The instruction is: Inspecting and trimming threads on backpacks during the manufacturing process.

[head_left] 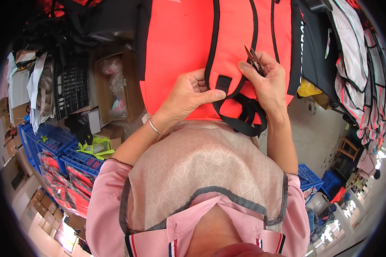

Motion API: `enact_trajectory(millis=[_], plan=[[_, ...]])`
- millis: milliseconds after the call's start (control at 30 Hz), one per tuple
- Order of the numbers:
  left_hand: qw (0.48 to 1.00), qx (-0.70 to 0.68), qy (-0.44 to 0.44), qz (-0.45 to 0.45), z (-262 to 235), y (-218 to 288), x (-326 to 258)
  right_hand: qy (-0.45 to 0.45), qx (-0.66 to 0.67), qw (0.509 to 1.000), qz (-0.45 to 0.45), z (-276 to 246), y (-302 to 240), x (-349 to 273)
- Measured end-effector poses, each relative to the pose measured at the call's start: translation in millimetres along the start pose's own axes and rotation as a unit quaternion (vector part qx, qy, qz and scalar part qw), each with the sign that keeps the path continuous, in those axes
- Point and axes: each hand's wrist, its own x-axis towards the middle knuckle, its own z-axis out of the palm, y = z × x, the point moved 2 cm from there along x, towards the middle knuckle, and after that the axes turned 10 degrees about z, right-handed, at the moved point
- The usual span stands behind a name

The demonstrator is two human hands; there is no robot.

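A bright coral-red backpack (pixel 176 47) with black trim lies in front of me, its padded shoulder straps (pixel 233 38) facing up. My left hand (pixel 186 94) is closed at the lower end of the left strap, thumb on top by a black webbing patch (pixel 223 82) and fingers curled at the strap's edge. In my right hand (pixel 268 83) is a small pair of thread snips (pixel 254 60), blades pointing away from me and slightly apart. Black webbing (pixel 261 122) loops loosely below, between both hands, over the bag's near edge.
An open cardboard box (pixel 135 85) with clear plastic bags and a black crate (pixel 71 85) stand at left. Blue crates (pixel 79 160) hold bagged red items. Pale, dark-edged fabric pieces (pixel 351 47) hang at right; a wooden stool (pixel 348 147) stands below.
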Motion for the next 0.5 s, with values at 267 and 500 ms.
enact_trajectory(millis=[267,500], plan=[[0.847,0.398,-0.021,0.351,4.9,15.7,19.5,0.026,0.062,0.995,0.075,-1.0,4.3,10.5],[0.696,0.516,-0.121,0.485,-1.0,22.6,29.0,-0.056,0.084,0.989,0.112,5.9,27.1,14.6]])
